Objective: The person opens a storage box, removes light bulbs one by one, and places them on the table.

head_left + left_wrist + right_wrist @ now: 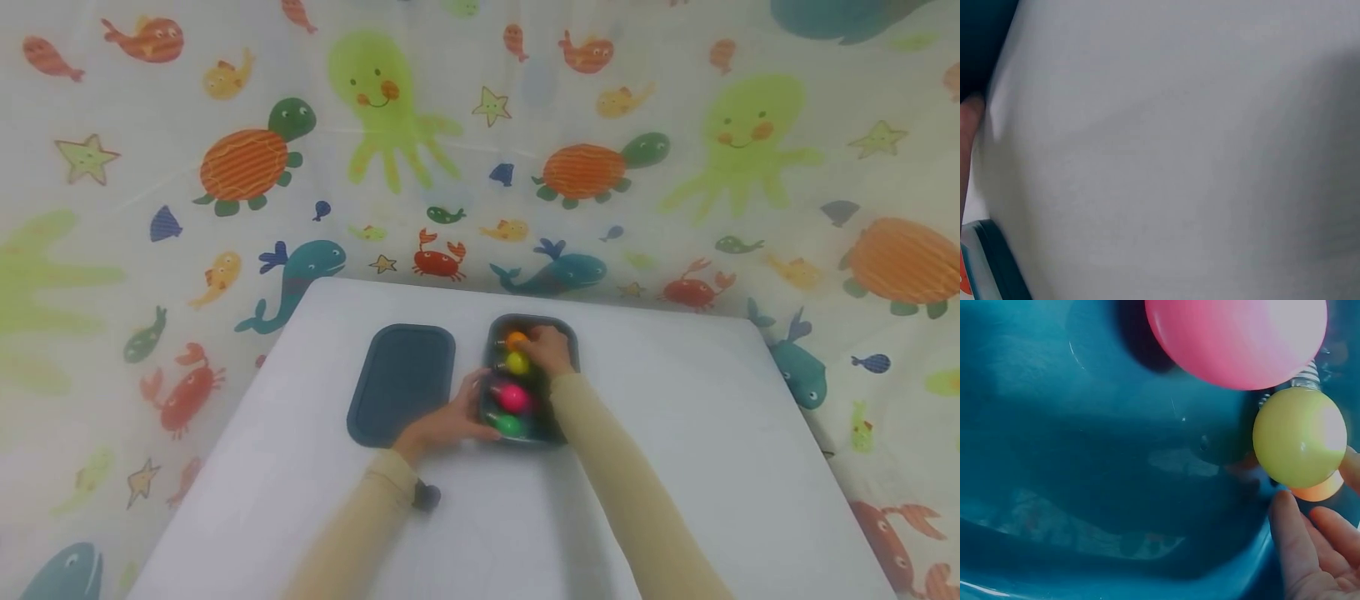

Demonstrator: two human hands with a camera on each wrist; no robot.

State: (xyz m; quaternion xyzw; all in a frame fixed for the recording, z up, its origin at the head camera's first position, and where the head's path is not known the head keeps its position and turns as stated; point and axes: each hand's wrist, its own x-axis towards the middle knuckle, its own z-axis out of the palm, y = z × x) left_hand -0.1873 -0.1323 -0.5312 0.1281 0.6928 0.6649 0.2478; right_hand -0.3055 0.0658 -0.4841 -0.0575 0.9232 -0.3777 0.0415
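Observation:
A dark teal plastic container (pixel 566 325) stands on the table with colored light bulbs lying along its left side. From far to near they are an orange bulb (pixel 514 341), a yellow bulb (pixel 517 362), a pink bulb (pixel 513 398) and a green bulb (pixel 510 426). My right hand (pixel 550 348) reaches into the far end and pinches the orange bulb, partly hidden behind the yellow bulb (pixel 1299 437) in the right wrist view. My left hand (pixel 453 419) holds the container's near left corner, fingers at the left side, thumb along the front.
A matching dark teal lid (pixel 405 383) lies flat to the left of the container. Both sit on a white table (pixel 675 433). Behind the table hangs a curtain (pixel 465 142) printed with sea animals.

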